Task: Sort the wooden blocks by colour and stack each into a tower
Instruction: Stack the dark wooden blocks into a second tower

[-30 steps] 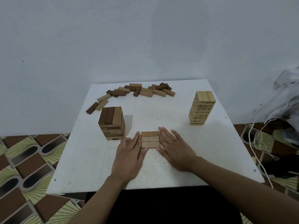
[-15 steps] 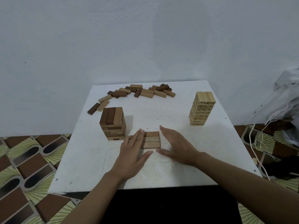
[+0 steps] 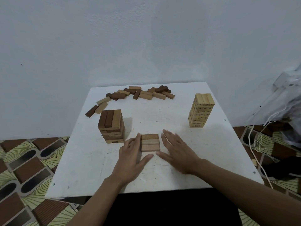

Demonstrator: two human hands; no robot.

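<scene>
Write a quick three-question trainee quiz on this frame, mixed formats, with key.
1. True or false: the pale tower stands on the person's right of the brown tower.
2. How many blocks make up the flat row between the left hand and the right hand? A) two B) three C) five
3. Fill in: the loose blocks lie along the ___ edge of the table, next to the wall.

Key: 1 true; 2 B; 3 far
</scene>
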